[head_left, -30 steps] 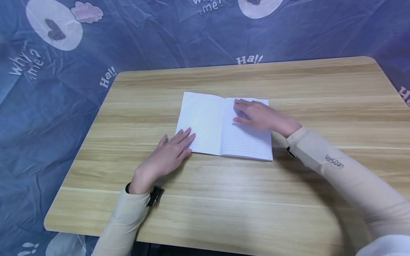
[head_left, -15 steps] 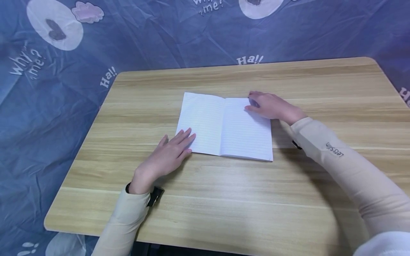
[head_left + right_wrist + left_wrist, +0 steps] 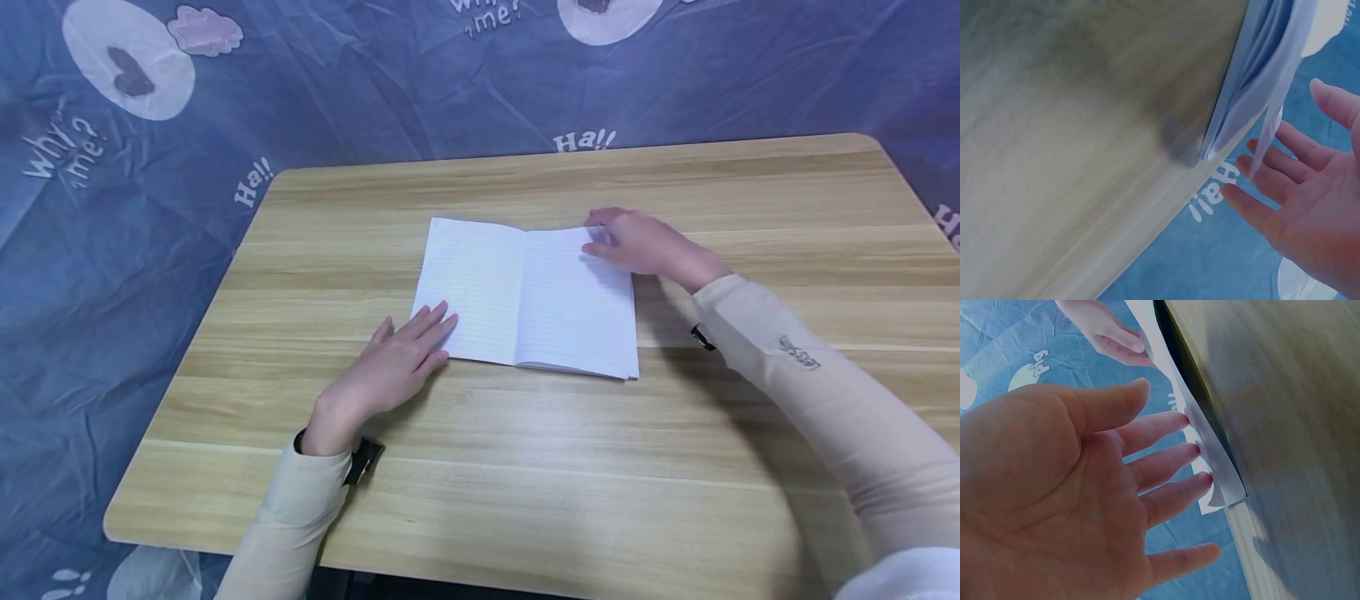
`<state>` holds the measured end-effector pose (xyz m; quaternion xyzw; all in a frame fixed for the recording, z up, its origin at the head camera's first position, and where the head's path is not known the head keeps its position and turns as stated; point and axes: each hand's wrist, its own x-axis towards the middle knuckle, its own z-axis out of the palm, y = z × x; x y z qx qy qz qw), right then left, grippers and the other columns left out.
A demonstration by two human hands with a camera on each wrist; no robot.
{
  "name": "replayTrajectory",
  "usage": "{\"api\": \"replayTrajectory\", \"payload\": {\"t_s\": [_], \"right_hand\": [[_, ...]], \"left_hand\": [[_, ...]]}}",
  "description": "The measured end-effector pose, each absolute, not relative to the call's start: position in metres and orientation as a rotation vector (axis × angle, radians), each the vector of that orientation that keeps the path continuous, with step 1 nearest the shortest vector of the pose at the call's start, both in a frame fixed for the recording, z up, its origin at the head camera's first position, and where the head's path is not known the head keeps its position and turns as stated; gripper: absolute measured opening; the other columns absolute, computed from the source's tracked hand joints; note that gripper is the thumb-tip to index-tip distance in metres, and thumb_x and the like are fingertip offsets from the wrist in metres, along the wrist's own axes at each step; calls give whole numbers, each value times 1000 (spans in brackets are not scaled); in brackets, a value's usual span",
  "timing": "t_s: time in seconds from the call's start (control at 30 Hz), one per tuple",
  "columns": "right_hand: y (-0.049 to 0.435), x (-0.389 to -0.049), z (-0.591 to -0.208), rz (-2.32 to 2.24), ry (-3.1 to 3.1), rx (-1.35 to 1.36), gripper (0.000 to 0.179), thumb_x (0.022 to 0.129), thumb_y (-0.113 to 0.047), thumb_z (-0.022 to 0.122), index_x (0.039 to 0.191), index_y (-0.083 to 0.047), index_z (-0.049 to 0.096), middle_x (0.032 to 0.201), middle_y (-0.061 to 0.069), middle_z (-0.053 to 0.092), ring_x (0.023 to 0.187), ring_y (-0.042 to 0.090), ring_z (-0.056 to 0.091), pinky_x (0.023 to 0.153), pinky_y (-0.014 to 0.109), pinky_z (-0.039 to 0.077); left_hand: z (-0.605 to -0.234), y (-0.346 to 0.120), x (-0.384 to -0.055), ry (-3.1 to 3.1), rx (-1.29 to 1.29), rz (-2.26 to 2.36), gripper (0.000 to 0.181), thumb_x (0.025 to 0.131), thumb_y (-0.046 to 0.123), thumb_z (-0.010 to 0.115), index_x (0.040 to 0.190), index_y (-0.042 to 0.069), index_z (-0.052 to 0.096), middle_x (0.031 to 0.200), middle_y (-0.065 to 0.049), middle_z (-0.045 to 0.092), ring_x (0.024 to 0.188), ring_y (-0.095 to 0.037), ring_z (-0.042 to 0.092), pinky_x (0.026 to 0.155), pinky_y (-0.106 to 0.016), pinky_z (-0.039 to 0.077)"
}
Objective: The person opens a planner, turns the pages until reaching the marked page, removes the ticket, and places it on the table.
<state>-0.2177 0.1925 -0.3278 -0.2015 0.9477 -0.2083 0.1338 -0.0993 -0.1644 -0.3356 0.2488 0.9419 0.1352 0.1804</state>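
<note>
The left hand point(image 3: 390, 367) lies flat at about 7 o'clock of the open notebook point(image 3: 525, 296), which sits near the middle of the wooden table point(image 3: 525, 467). Its grip is loose and open, with straight fingers point(image 3: 435, 321) resting on the near left corner of the left page and pinning it down. Judging from that, the hand does its job best by pressing lightly and staying put, so the notebook does not slide as the other side is worked. At the centre, the spine runs from 12 to 6 o'clock and both lined pages lie nearly flat. Further right, the right hand point(image 3: 648, 246) sits at about 2 o'clock of the notebook, at the far right corner of the right page. Its fingers are bent over that corner and seem to be catching a sheet; a careful turn would need only the top leaf lifted, taken near the corner and raised gently so the paper does not crease. The head view shows the whole layout but not whether a sheet is parted from the stack. The right wrist view does: one thin page point(image 3: 1272, 119) stands away from the block of pages, with the fingertips point(image 3: 1260, 172) right at its edge, though I cannot tell if the thumb pinches it. The left wrist view shows the left palm point(image 3: 1054, 506) open, its fingertips touching the paper edge point(image 3: 1219, 481), and the blue printed sheet point(image 3: 1016, 337) behind.
</note>
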Motion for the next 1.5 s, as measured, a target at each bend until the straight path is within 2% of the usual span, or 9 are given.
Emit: {"api": "replayTrajectory", "payload": {"t_s": [0.17, 0.37, 0.53, 0.67, 0.8, 0.87, 1.03, 1.27, 1.5], "right_hand": [[201, -214, -323, -726, 2801, -495, 44, 97, -18, 61, 132, 6, 51, 132, 30, 53, 125, 45, 46, 105, 57, 34], [211, -205, -323, -1049, 2780, -397, 35, 92, -6, 66, 124, 7, 58, 121, 29, 60, 111, 41, 55, 97, 52, 43], [216, -191, -325, -1189, 2720, -307, 38, 92, -8, 68, 124, 9, 58, 119, 29, 62, 110, 37, 60, 86, 22, 48], [217, -178, -327, -1223, 2697, -290, 37, 91, -10, 70, 123, 8, 61, 116, 26, 65, 102, 21, 64, 75, 8, 45], [215, -163, -326, -1256, 2659, -284, 37, 92, -10, 69, 123, 8, 61, 116, 25, 66, 93, 3, 62, 75, 9, 48], [213, -157, -325, -1266, 2640, -280, 37, 93, -10, 68, 125, 8, 61, 117, 25, 66, 96, 5, 64, 76, 9, 48], [209, -146, -322, -1279, 2607, -270, 41, 95, -10, 64, 130, 10, 57, 123, 26, 63, 111, 28, 63, 77, 7, 47], [202, -137, -317, -1347, 2565, -302, 45, 98, -22, 63, 135, 2, 57, 129, 19, 62, 104, 6, 62, 81, 11, 47], [184, -135, -312, -1566, 2381, -513, 44, 104, -20, 51, 141, 3, 49, 135, 20, 57, 106, 17, 66, 91, 23, 51]], "left_hand": [[-335, -164, -99, 2661, 703, 381, 54, 107, 31, 39, 157, 18, 25, 163, -1, 14, 149, -22, 12, 116, -59, 4], [-335, -164, -99, 2669, 709, 373, 54, 106, 30, 42, 157, 18, 27, 163, -2, 15, 149, -22, 14, 116, -60, 5], [-335, -164, -99, 2665, 711, 367, 54, 107, 31, 41, 157, 18, 26, 163, -2, 15, 148, -21, 14, 116, -59, 5], [-335, -164, -99, 2656, 705, 369, 53, 107, 32, 39, 157, 19, 25, 163, -1, 14, 149, -20, 13, 116, -58, 5], [-336, -165, -100, 2656, 708, 377, 53, 107, 31, 39, 157, 19, 26, 163, -1, 14, 149, -21, 13, 116, -59, 5], [-336, -165, -100, 2654, 708, 376, 53, 107, 31, 39, 157, 19, 25, 163, -1, 14, 149, -21, 13, 116, -59, 5], [-336, -164, -100, 2654, 712, 366, 53, 107, 31, 39, 157, 19, 25, 163, -1, 14, 148, -20, 13, 116, -59, 6], [-338, -166, -101, 2656, 717, 363, 54, 107, 31, 40, 157, 19, 25, 163, -1, 14, 148, -20, 14, 116, -59, 6], [-337, -165, -100, 2656, 716, 380, 54, 107, 30, 40, 157, 19, 25, 163, -1, 13, 149, -22, 12, 116, -59, 6]]}}
